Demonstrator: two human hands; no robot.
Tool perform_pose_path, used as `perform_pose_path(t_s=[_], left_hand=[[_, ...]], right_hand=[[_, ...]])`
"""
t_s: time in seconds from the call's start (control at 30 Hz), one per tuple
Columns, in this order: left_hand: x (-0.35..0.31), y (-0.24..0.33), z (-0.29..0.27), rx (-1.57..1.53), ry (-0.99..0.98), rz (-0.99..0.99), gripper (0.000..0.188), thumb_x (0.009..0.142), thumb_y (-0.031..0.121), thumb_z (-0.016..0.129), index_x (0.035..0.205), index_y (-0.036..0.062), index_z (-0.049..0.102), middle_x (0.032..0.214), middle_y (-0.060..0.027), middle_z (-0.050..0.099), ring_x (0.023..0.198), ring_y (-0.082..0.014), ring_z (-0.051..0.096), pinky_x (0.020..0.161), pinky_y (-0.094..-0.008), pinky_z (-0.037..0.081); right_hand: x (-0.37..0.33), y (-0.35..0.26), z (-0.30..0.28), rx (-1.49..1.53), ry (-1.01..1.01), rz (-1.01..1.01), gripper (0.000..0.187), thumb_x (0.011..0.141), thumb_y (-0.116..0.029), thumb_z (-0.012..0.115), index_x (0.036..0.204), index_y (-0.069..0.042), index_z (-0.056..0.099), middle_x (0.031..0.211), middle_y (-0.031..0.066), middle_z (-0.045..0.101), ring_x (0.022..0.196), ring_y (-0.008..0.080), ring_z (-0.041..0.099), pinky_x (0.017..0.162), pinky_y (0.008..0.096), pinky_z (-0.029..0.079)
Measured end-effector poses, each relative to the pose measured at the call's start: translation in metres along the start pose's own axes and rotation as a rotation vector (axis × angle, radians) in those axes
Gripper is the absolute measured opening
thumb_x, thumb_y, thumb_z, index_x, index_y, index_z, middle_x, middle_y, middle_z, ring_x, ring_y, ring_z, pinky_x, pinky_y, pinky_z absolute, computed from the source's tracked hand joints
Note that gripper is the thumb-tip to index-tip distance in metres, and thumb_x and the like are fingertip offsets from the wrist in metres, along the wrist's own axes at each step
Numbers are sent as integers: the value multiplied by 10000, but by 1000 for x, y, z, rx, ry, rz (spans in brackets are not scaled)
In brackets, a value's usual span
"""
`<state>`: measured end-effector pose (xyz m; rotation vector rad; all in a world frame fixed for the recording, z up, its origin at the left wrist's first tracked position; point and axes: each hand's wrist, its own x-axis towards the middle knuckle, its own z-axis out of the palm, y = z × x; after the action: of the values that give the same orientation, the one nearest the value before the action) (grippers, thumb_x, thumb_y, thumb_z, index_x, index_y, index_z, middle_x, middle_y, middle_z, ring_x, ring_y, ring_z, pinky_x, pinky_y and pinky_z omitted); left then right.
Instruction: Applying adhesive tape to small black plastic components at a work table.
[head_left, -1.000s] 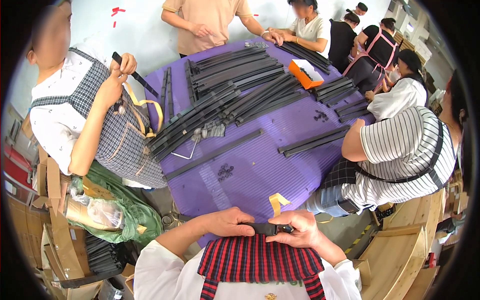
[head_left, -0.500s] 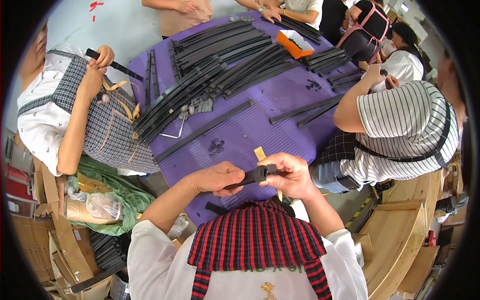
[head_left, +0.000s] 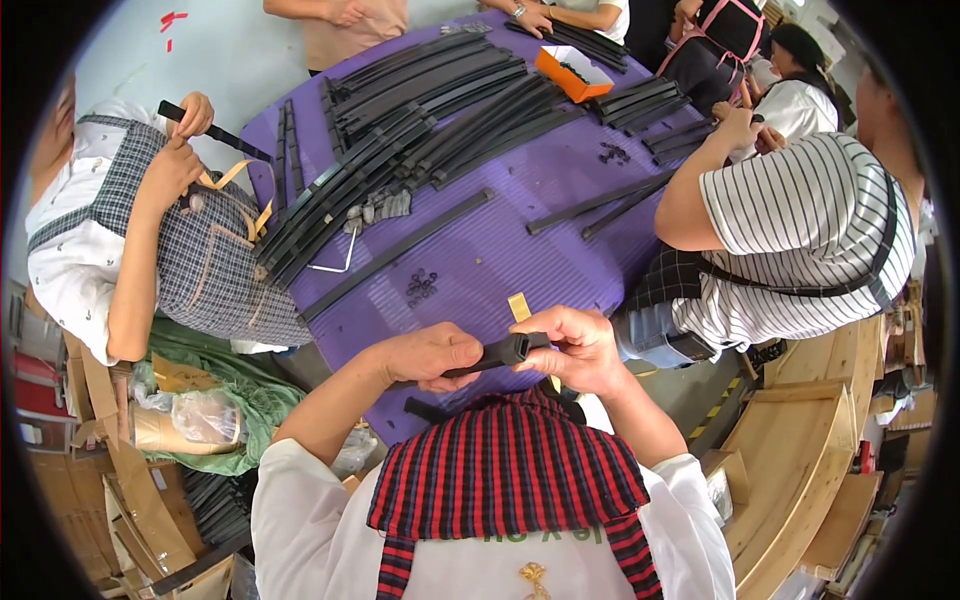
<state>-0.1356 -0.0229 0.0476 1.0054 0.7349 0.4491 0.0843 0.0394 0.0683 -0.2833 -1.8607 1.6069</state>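
My left hand (head_left: 440, 356) is wrapped round a black hollow bar (head_left: 498, 355), thumb on top, with the bar's open end turned to the right. At that end my right hand (head_left: 577, 350) pinches a small black piece (head_left: 538, 341), which looks like an end cap. It touches or nearly touches the bar's mouth; I cannot tell whether it sits inside. A yellow strip (head_left: 518, 306) sticks up beside my right fingers, and how it is held is hidden. Below my left hand, another black bar end (head_left: 425, 409) shows near the striped apron.
Many black bars (head_left: 430, 95) lie across the purple table (head_left: 480, 265), with small black parts (head_left: 421, 288), grey pieces (head_left: 385, 207) and an orange box (head_left: 572, 75). One co-worker (head_left: 200, 230) stands at left holding a bar, another (head_left: 800, 230) at right. Several others are farther back.
The whole view has shifted a little up and to the left. My hands keep the same grip at the bar's end. The left co-worker's hands have moved slightly.
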Motion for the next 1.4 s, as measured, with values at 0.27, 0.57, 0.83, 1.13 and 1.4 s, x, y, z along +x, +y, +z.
perform_pose_path(t_s=[0.27, 0.57, 0.83, 1.13, 1.4], left_hand=[[16, -12, 28, 288, 400, 229, 509, 842, 498, 494, 660, 24, 526, 490, -32, 457, 425, -145, 445, 408, -253, 336], [45, -19, 48, 810, 894, 509, 276, 800, 330, 596, 817, 56, 565, 671, -127, 580, 586, -311, 567, 515, -374, 432], [54, -28, 44, 975, 642, 337, 227, 842, 258, 528, 909, 44, 485, 634, -195, 565, 588, -400, 557, 503, -479, 417], [70, -51, 52, 1123, 817, 450, 198, 824, 181, 536, 931, 15, 521, 676, -204, 572, 610, -392, 568, 521, -456, 431], [75, -56, 50, 1091, 811, 505, 217, 819, 192, 548, 940, 13, 529, 680, -200, 568, 612, -392, 569, 519, -441, 440]], right_hand=[[-19, 1, -8, 52, 54, 114, 349, 748, 26, 651, 1069, 9, 515, 903, 49, 592, 828, 89, 554, 757, 242, 470], [-31, 9, -13, 170, 277, 176, 347, 758, 11, 648, 1071, 6, 499, 872, 54, 593, 752, 87, 574, 673, 211, 480], [-46, 3, -9, -72, 423, 284, 190, 786, -55, 645, 957, -10, 575, 838, 10, 594, 744, 52, 537, 644, 214, 457], [-53, 34, -1, -419, 587, 136, 249, 750, -195, 675, 836, 13, 568, 747, 83, 566, 627, 126, 520, 556, 281, 420], [-52, 24, -15, -458, 534, 361, 398, 711, -354, 710, 807, 2, 562, 699, 59, 563, 616, 113, 505, 558, 268, 409]])
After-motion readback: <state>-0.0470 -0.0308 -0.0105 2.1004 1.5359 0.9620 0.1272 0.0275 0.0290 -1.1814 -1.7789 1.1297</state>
